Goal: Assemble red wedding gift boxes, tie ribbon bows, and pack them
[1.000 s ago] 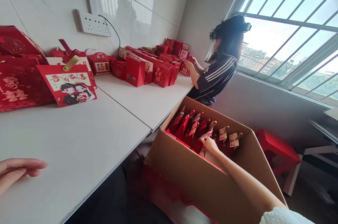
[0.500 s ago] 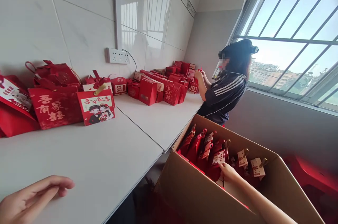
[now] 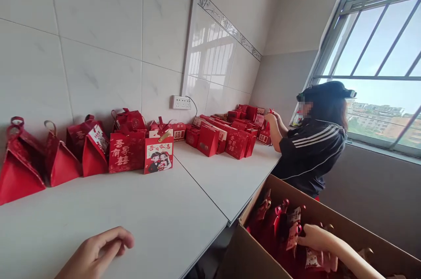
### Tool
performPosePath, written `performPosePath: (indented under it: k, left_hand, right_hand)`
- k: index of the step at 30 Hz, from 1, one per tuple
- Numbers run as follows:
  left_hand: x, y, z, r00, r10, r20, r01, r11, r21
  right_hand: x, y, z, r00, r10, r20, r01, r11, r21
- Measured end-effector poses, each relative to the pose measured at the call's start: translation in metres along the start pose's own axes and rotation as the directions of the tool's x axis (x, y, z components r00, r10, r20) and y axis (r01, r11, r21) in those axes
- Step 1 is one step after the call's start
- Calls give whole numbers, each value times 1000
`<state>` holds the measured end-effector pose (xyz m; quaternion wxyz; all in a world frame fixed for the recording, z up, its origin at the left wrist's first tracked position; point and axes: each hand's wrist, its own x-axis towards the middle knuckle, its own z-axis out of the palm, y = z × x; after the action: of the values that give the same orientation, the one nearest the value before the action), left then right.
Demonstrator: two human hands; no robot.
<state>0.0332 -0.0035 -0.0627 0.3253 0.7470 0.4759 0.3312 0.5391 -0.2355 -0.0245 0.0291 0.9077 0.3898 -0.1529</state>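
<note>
My left hand (image 3: 101, 250) hovers over the near part of the white table (image 3: 158, 209), its fingers loosely curled and nothing in it. Inside a cardboard box (image 3: 256, 248) at lower right, my right hand (image 3: 317, 241) has thumb and forefinger at the edge of the tag of a red gift box (image 3: 292, 236); its other fingers hang down beside a pale tag. Several red gift boxes with ribbon loops stand packed in there. On the table, nearest my left hand, is a red gift box with a cartoon couple (image 3: 158, 158).
More red gift boxes (image 3: 62, 160) line the tiled wall at left, and a cluster (image 3: 238, 143) stands farther back. A co-worker (image 3: 312, 143) in a dark top handles something red at the far end. A socket strip (image 3: 180, 102) is on the wall; a barred window (image 3: 384, 73) is at right.
The view has swung left and up, showing more gift boxes on the left. My right hand has moved from a pale tag to the red one farther left in the cardboard box. My left hand stays curled.
</note>
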Motion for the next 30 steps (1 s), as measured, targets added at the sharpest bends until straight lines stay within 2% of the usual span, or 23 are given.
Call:
performPosePath:
  k: [3,7,12,16,19,22,25,30]
  left_hand:
    - [0,11,-9,989,0,148,6,999,-43]
    - [-3,24,-16,980,-21,197,29,999,-39]
    - [-12,42,-11,986,-56,158,67,995,-67]
    - [-16,51,-9,991,-61,118,68,996,-53]
    - [-14,51,-12,988,-46,150,49,999,-18]
    - [-11,48,-15,990,-64,126,69,997,-37]
    - [-8,44,-15,989,-112,95,120,990,-77]
    - [-4,37,-12,989,-133,70,143,975,-170]
  right_hand:
    - [14,-54,-36,998,-57,36,57,998,0]
    - [26,-141,-66,971,-238,-24,237,971,-15]
    - [40,-241,-71,898,-436,-63,427,896,-122]
    - [68,-304,-70,846,-520,-119,497,849,-180]
    - [96,-340,-72,827,-534,-175,500,842,-204]
    - [123,-367,-73,821,-517,-242,472,853,-221]
    - [148,-387,-74,803,-499,-326,444,866,-232]
    - [182,-414,-83,740,-497,-453,434,867,-243]
